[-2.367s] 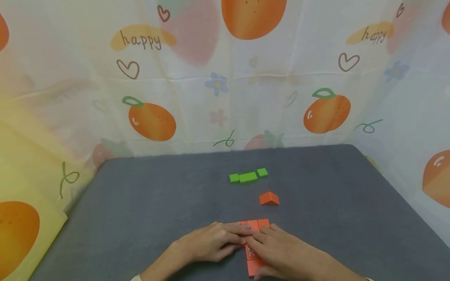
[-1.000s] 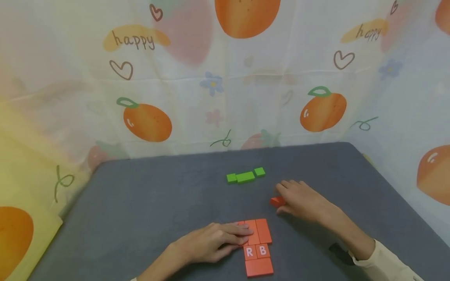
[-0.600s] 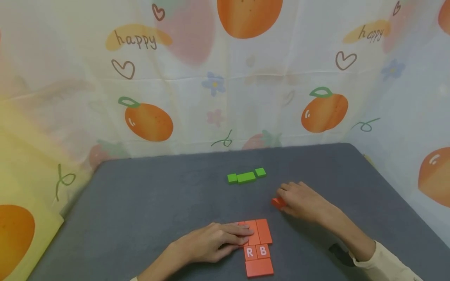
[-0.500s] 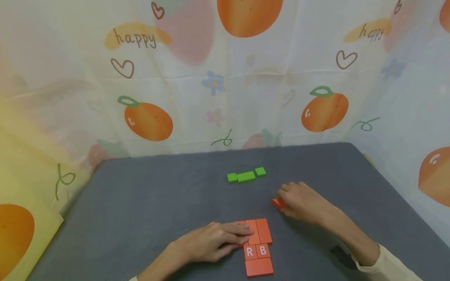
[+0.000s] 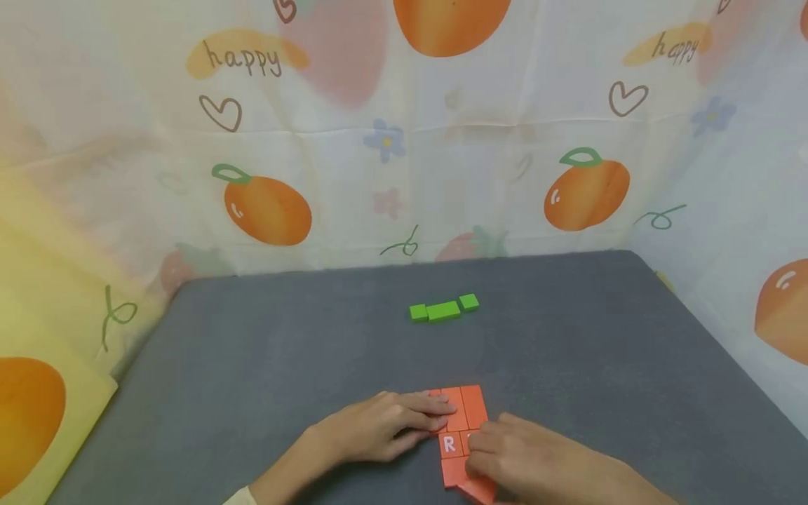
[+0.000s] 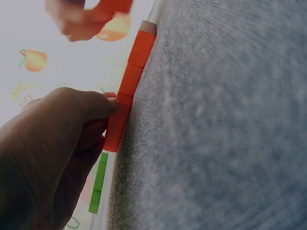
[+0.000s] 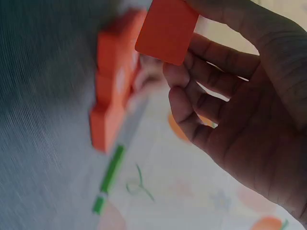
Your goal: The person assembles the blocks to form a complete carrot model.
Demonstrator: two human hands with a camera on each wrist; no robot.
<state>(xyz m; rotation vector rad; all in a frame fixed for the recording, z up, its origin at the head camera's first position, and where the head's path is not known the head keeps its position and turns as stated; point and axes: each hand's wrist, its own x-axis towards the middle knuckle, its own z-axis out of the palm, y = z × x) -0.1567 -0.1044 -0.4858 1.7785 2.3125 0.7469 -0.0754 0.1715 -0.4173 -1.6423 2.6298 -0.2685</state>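
Red-orange flat wooden blocks (image 5: 475, 407) lie joined in a group on the dark table, one lettered R (image 5: 449, 446). My left hand (image 5: 372, 428) rests on the upper left of this group, fingers relaxed over the blocks; in the left wrist view its thumb touches a block's edge. Pinched in my right hand (image 5: 536, 459) is a red-orange triangular block (image 5: 477, 489), held over the near end of the group. The right wrist view shows a flat rectangular face of this triangular block (image 7: 167, 31) between thumb and fingers. The right hand hides part of the lettered row.
Green blocks, a long block (image 5: 444, 311) with a small square block (image 5: 419, 313) on its left and another small square block (image 5: 469, 302) on its right, lie farther back on the table (image 5: 284, 351). A fruit-printed curtain (image 5: 435, 189) hangs behind and at the sides.
My right hand went from the group to the triangular block behind it, gripped it, and brought it back to the near end of the group. The left hand stays on the blocks.
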